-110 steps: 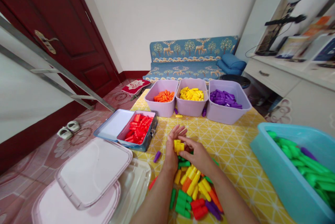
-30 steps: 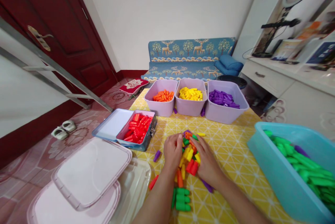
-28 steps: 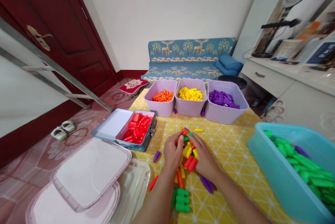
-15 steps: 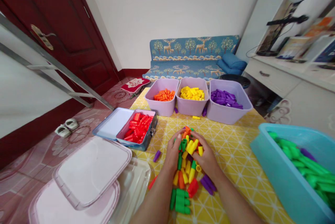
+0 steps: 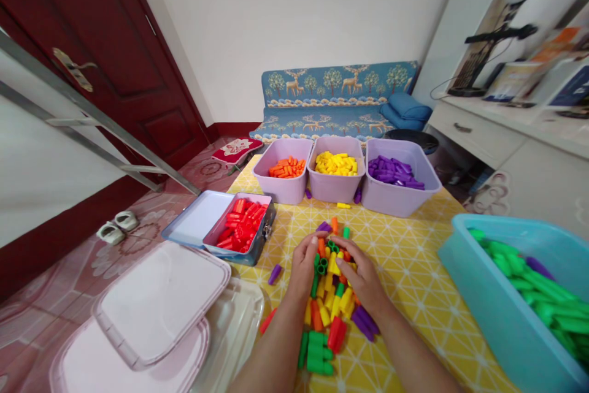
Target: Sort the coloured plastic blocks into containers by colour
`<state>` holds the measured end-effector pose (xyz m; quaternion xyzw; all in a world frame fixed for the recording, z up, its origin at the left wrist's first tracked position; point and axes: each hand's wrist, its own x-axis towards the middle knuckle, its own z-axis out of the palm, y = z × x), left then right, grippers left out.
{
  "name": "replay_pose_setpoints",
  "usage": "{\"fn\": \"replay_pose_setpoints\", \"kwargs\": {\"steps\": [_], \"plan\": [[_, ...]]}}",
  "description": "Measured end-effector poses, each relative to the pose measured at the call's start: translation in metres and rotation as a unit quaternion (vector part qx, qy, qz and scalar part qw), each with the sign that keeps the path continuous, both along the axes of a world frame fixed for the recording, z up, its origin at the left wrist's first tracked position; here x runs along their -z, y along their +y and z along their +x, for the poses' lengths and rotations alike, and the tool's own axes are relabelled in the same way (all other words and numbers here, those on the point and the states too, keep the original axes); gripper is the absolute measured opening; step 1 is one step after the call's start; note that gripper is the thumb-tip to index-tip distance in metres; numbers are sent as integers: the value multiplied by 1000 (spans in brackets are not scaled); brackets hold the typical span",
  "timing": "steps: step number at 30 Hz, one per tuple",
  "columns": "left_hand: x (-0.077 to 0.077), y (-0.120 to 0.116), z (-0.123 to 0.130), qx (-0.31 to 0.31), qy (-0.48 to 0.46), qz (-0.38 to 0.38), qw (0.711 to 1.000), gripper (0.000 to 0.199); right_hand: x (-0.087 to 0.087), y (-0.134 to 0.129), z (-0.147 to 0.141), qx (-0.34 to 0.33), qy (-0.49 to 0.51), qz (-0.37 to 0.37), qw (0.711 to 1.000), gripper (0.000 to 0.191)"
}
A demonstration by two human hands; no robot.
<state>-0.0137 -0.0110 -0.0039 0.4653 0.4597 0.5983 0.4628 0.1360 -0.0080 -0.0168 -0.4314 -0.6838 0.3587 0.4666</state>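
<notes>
Both my hands curve around a mixed heap of bullet-shaped plastic building blocks (image 5: 329, 301) on the yellow patterned tablecloth (image 5: 405, 264). My left hand (image 5: 304, 267) lines the heap's left side, thumb up and fingers bent toward the far end. On the right, my right hand (image 5: 363, 273) cups the opposite side, its thumb over a yellow block (image 5: 333, 264). Neither hand is closed on a block that I can see. Just past the fingertips lie a purple block (image 5: 324, 227), an orange block (image 5: 335, 224) and a green block (image 5: 346, 232). Joined green blocks (image 5: 317, 353) sit nearest me.
Lilac bins hold orange blocks (image 5: 286, 168), yellow blocks (image 5: 335, 164) and purple blocks (image 5: 392, 170). At right stands a turquoise bin (image 5: 488, 295) with green blocks; at left, a hinged tin (image 5: 257, 252) with red ones. Loose lids (image 5: 165, 301) overlap at lower left.
The heap between my hands has flattened and spread. Purple, orange and green blocks now lie beyond my fingertips, and the red block near me has shifted. My hands stay around the heap.
</notes>
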Motion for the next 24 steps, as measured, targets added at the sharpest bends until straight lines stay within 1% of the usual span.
{"fn": "replay_pose_setpoints", "kwargs": {"steps": [4,6,8,12,15,17,19,21,24], "plan": [[-2,-3,1,22,51,12,998,35,1,-1,2,9,-5,-12,1000,43],[-2,-4,2,19,49,10,999,38,2,-2,3,15,-14,-9,1000,45],[-3,-4,3,19,41,8,999,40,3,-1,2,25,-39,1,999,42],[-3,-4,2,25,43,7,999,41,1,0,-2,67,-101,23,992,36],[-6,-5,2,28,46,2,999,43,-1,-1,-4,89,-111,38,989,37],[-7,-6,2,31,44,-2,999,45,-4,-3,-3,89,-122,61,987,39],[-8,-5,1,29,33,-7,999,46,-7,-5,-2,74,-142,93,983,38],[-5,-4,1,24,13,-14,1000,49,-10,-8,0,37,-162,130,977,42],[1,-1,1,11,-31,-29,999,53,-14,-11,0,-48,-201,179,962,61]]}}
